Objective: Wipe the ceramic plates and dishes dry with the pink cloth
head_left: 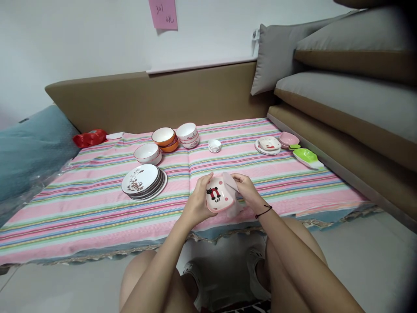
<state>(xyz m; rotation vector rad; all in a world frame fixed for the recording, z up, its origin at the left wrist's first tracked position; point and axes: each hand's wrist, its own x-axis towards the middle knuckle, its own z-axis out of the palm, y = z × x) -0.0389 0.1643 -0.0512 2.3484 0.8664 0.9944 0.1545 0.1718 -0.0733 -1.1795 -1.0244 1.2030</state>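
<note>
My left hand grips a small pink-rimmed dish with a black cat picture and the word CAT inside, tilted toward me above the striped cloth. In my right hand, pinched between the fingers, is a thin whitish sheet that hangs down along the dish's right edge. Whether the sheet is plastic or paper I cannot tell. Beyond my hands stands a stack of small white bowls. To the left lies a stack of flower-patterned plates.
White bowls, orange bowls and patterned bowls stand back left. White dishes, pink dishes and a green leaf-shaped dish sit at right. Grey cushions rise beside them; a red bundle lies far left.
</note>
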